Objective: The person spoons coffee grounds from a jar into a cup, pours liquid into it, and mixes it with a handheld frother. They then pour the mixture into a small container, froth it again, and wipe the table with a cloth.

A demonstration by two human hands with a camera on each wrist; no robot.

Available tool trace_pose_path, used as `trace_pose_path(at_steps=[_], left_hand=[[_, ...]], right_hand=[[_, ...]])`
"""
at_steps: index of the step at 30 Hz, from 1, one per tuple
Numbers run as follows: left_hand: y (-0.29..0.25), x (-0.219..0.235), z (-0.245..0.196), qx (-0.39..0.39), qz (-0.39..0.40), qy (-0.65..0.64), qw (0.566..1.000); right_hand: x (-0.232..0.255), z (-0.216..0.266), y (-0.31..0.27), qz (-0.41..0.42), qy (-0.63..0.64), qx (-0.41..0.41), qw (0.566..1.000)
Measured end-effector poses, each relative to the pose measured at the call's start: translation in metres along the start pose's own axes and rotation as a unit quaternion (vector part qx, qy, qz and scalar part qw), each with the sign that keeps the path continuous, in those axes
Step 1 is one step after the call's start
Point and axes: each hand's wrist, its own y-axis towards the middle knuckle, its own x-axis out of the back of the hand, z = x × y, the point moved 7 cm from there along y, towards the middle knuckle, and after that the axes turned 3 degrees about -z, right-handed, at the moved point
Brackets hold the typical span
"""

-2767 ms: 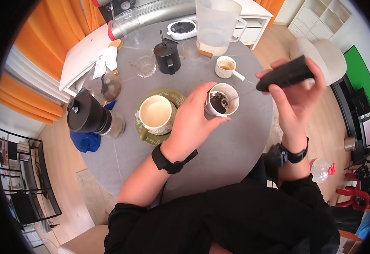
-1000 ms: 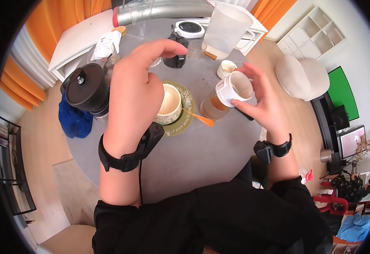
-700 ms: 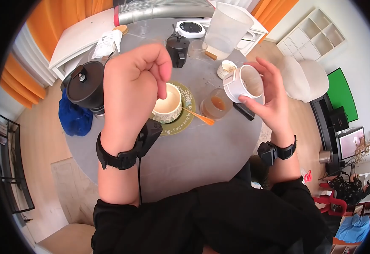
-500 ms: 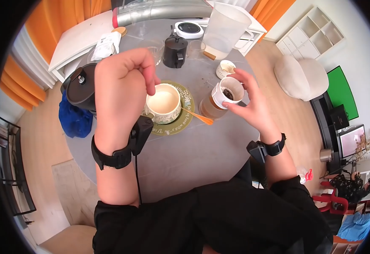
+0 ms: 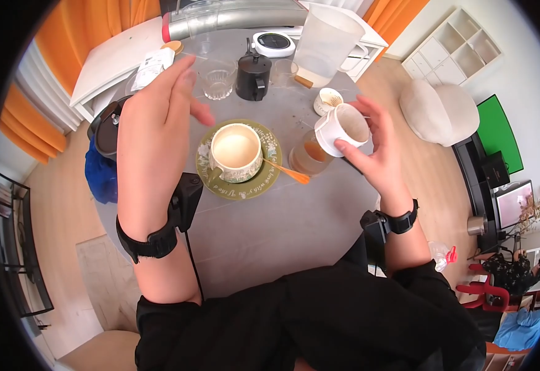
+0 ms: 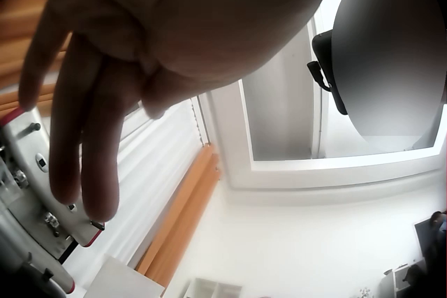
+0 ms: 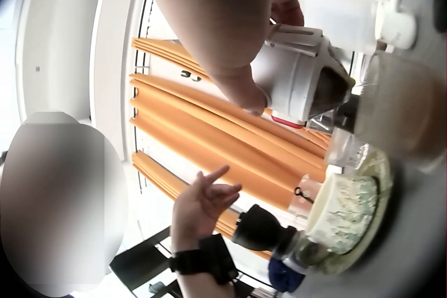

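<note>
My right hand (image 5: 375, 142) grips a white coffee dripper (image 5: 338, 131) between thumb and fingers, tilted with its mouth toward me. In the right wrist view, clip-like arms run along the dripper's side (image 7: 297, 74) and its lower part is dark. Close by it on the table stands a clear glass (image 5: 307, 162) with brown liquid. My left hand (image 5: 158, 123) is raised at the left, fingers extended and holding nothing. Between the hands, a cream patterned cup (image 5: 245, 171) sits on a green lettered plate (image 5: 239, 189), an orange-handled spoon (image 5: 291, 174) leaning at its edge.
Partly behind my left arm are a black grinder (image 5: 105, 133) and a blue cloth (image 5: 100, 173). Farther back stand a black pot (image 5: 253, 77), a glass tumbler (image 5: 217, 85), a white scale (image 5: 274, 44), a large pitcher (image 5: 325, 49) and a small white cup (image 5: 324, 107).
Earlier my left hand held a white cup with dark contents and my right a black object. The dripper is in my right hand now. My left hand has drawn left and opened out.
</note>
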Motion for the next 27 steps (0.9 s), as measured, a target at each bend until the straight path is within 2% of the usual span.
trace_pose_path(at_steps=[2, 3, 5, 6, 8, 9, 12, 13, 17, 19, 20, 22, 26, 27], left_hand=[[-0.001, 0.0, -0.008, -0.008, -0.004, -0.015, 1.0], [-0.003, 0.002, -0.014, 0.021, -0.007, -0.043, 0.999], [-0.006, 0.004, -0.015, 0.049, -0.008, -0.07, 0.996], [-0.005, 0.007, -0.016, 0.024, -0.015, -0.093, 0.995], [-0.005, 0.009, -0.016, 0.0, -0.024, -0.115, 0.993], [-0.006, 0.011, -0.02, -0.034, -0.036, -0.136, 0.99], [-0.007, 0.013, -0.03, -0.095, -0.048, -0.136, 0.985], [-0.008, 0.013, -0.035, -0.12, -0.049, -0.116, 0.985], [-0.009, 0.016, -0.03, -0.105, -0.033, -0.152, 0.982], [-0.011, 0.021, -0.029, -0.103, -0.046, -0.164, 0.98], [-0.014, 0.022, -0.03, -0.103, -0.045, -0.163, 0.98], [-0.017, 0.026, -0.032, -0.088, -0.066, -0.165, 0.98], [-0.015, 0.028, -0.033, -0.115, -0.11, -0.158, 0.974], [-0.014, 0.028, -0.035, -0.121, -0.113, -0.154, 0.974]], right_hand=[[0.003, 0.002, -0.001, -0.019, 0.016, -0.025, 0.999], [0.0, 0.001, -0.003, -0.021, 0.015, -0.025, 0.999], [-0.019, -0.004, -0.008, 0.053, -0.074, -0.005, 0.996], [-0.018, -0.003, -0.009, 0.052, -0.074, -0.005, 0.996], [-0.005, 0.001, -0.009, -0.007, -0.079, 0.0, 0.997], [0.0, -0.003, -0.009, -0.023, -0.03, -0.023, 0.999], [-0.001, 0.003, -0.007, -0.015, -0.045, -0.029, 0.998], [-0.008, 0.003, -0.008, 0.006, -0.083, 0.012, 0.996], [-0.015, -0.005, -0.008, 0.048, -0.07, -0.016, 0.996], [-0.006, -0.009, -0.007, -0.004, -0.017, -0.039, 0.999], [-0.008, -0.008, -0.007, -0.003, -0.015, -0.039, 0.999], [-0.017, -0.005, -0.007, 0.047, -0.053, -0.016, 0.997], [-0.015, -0.009, -0.001, 0.043, -0.063, -0.022, 0.997], [-0.005, -0.014, 0.006, 0.014, -0.032, -0.029, 0.999]])
